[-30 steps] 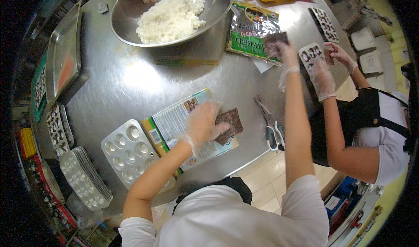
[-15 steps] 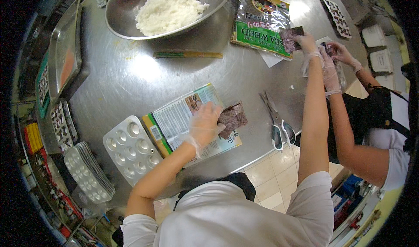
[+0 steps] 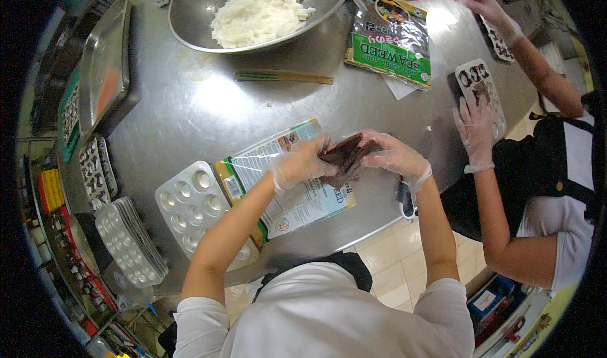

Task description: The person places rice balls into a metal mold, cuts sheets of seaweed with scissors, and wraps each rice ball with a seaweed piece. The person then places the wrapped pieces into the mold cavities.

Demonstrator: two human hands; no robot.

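Both my gloved hands meet over a flat seaweed package [image 3: 294, 200] lying on the table. Between them are dark seaweed pieces [image 3: 346, 158], slightly folded. My left hand [image 3: 300, 162] pinches their left side, and my right hand [image 3: 398, 158] grips the right side. Left of the package sits a silver muffin tin [image 3: 190, 200] with hollow cups. Scissors [image 3: 406, 201] lie under my right forearm, mostly hidden, with one handle loop showing.
A steel bowl [image 3: 183, 32] of white rice [image 3: 262, 13] stands at the far side, near a thin strip-like packet [image 3: 284, 77] and a green seaweed pack [image 3: 392, 51]. Stacked tins [image 3: 129, 241] and a steel tray [image 3: 114, 48] lie left. At right, a co-worker's hand [image 3: 475, 127] touches another tin [image 3: 496, 115].
My right hand has come back from the far right, beside the green pack, to join my left hand at the seaweed. The co-worker's other hand has moved up and away from their tin.
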